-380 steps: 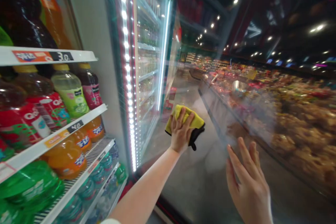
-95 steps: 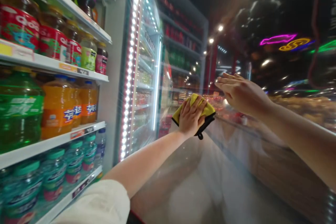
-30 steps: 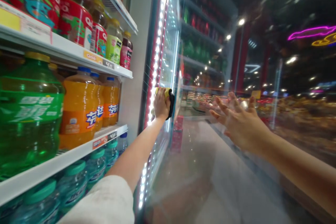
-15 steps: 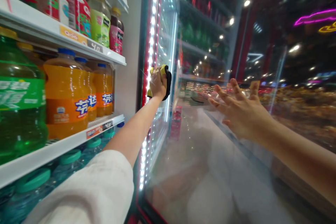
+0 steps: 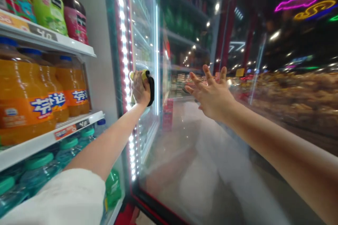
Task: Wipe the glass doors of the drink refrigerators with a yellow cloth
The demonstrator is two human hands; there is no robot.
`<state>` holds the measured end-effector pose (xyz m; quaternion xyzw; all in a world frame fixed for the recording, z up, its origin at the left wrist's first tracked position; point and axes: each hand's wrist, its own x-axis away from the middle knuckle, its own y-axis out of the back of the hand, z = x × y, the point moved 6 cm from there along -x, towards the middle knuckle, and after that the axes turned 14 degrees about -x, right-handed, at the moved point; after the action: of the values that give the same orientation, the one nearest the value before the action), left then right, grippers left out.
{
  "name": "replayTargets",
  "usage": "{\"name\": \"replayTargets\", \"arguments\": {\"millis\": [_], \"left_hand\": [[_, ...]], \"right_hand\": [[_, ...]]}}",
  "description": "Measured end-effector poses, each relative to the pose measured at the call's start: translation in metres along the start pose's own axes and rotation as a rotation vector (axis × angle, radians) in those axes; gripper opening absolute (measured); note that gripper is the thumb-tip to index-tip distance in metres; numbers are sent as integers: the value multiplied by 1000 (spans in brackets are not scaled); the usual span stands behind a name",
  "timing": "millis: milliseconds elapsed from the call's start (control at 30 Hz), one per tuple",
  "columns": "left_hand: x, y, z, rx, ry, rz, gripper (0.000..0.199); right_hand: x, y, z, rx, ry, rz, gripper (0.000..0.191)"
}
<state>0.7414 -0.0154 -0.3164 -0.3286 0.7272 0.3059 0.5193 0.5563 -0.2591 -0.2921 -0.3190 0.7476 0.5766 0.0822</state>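
Note:
My left hand (image 5: 141,89) is closed round a yellow and black cloth (image 5: 151,86), up by the LED strip at the inner edge of the glass door (image 5: 169,168). Folds of the cloth show above and to the right of the fingers. My right hand (image 5: 211,93) is stretched out with its fingers spread, holding nothing, in front of the door's glass. Whether its palm touches the pane I cannot tell. Both arms reach forward, the left one in a white sleeve (image 5: 58,197).
At the left, a cooler shelf (image 5: 91,121) carries orange soda bottles (image 5: 72,88). Juice bottles (image 5: 75,17) stand above, and water bottles (image 5: 39,168) with teal caps below. A green bottle (image 5: 113,186) is low by the door frame. Neon signs (image 5: 314,8) glow beyond the glass.
The view has swung to the right, so shelves, door and both hands sit further left. The left hand still grips the cloth, and the right hand stays spread.

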Motion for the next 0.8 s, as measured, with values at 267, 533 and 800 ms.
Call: {"name": "replayTargets", "arguments": {"millis": [267, 533, 800], "left_hand": [[26, 5, -128, -149, -437, 90, 55], [-18, 6, -82, -89, 57, -20, 51], [25, -1, -191, -156, -386, 12, 55]], "right_hand": [[13, 7, -23, 11, 219, -86, 70], [47, 58, -88, 68, 82, -105, 55], [42, 58, -108, 41, 84, -134, 77]]}}
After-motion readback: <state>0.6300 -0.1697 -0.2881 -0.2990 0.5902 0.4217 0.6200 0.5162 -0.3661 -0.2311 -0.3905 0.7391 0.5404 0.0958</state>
